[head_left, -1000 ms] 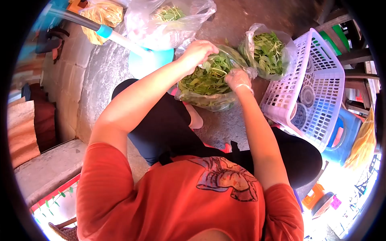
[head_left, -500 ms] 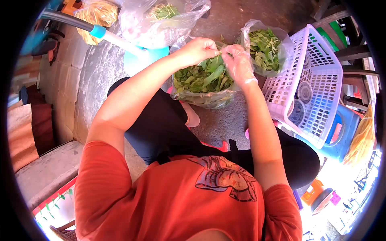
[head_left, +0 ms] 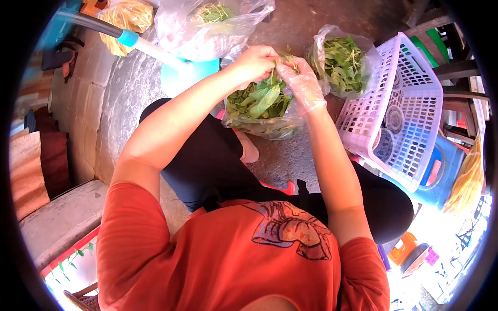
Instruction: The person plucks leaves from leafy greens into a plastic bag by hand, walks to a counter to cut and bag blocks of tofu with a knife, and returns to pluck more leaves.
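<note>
My left hand [head_left: 258, 63], bare, and my right hand [head_left: 301, 80], in a clear plastic glove, meet above a plastic bag [head_left: 267, 128] full of green leaves [head_left: 262, 106]. Fingers of both hands are pinched together on a leafy sprig [head_left: 288, 58], whose tips stick up between them. The stem itself is mostly hidden by the fingers. Larger leaves hang or lie just below my left hand; I cannot tell whether they belong to the same sprig. A second clear bag of leaves with pale stems [head_left: 343, 65] stands right of my gloved hand.
A white plastic basket [head_left: 394, 98] leans at the right beside a blue container [head_left: 447, 171]. At the back are a clear bag with thin stems [head_left: 215, 13] and a yellow bundle in plastic [head_left: 126, 23]. A pole with a turquoise collar [head_left: 127, 38] slants down to a turquoise round base [head_left: 174, 82].
Both hands have shifted slightly left, and the right hand has turned. Leafy tips now show above the fingers, and the leaves under the left hand have moved.
</note>
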A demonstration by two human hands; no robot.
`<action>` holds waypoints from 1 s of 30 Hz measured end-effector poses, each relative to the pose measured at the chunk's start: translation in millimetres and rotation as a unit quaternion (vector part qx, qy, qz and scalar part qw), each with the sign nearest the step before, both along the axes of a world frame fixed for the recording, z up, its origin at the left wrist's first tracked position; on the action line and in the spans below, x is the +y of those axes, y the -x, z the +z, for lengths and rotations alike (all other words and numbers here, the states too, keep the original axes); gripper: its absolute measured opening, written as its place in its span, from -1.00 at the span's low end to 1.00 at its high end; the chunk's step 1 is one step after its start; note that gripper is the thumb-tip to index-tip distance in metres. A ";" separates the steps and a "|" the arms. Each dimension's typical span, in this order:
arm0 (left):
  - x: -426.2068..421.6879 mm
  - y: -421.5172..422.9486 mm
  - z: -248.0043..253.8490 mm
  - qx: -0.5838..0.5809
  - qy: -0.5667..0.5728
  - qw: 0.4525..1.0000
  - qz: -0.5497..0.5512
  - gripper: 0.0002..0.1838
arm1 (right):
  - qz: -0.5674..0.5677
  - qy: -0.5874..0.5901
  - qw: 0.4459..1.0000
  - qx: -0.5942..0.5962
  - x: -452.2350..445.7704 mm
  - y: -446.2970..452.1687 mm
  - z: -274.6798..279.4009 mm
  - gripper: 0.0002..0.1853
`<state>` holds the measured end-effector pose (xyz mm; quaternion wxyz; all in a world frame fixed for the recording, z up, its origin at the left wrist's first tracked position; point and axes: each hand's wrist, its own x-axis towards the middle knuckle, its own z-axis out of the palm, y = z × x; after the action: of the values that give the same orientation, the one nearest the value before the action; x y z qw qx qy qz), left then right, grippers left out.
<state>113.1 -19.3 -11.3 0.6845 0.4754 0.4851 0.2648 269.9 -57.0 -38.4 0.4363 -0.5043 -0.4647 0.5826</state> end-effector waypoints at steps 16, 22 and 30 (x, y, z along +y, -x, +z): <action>12.7 16.9 0.8 -0.096 0.081 0.992 -0.014 -0.82 | -0.085 0.037 0.990 -0.108 26.7 -67.4 -36.5 -0.65; 13.4 16.9 -5.6 -0.080 0.101 0.991 0.025 -0.91 | 0.234 0.018 0.880 -0.414 26.2 -70.9 -46.6 -0.62; 9.9 13.3 -19.9 -0.042 0.058 0.997 0.005 -0.93 | 0.186 -0.103 0.822 -0.529 -21.4 -38.8 -109.1 -0.69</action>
<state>99.8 -9.4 -31.2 0.7291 0.4210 0.4730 0.2596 308.7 -78.5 -147.5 0.0561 -0.5909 -0.7664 0.2456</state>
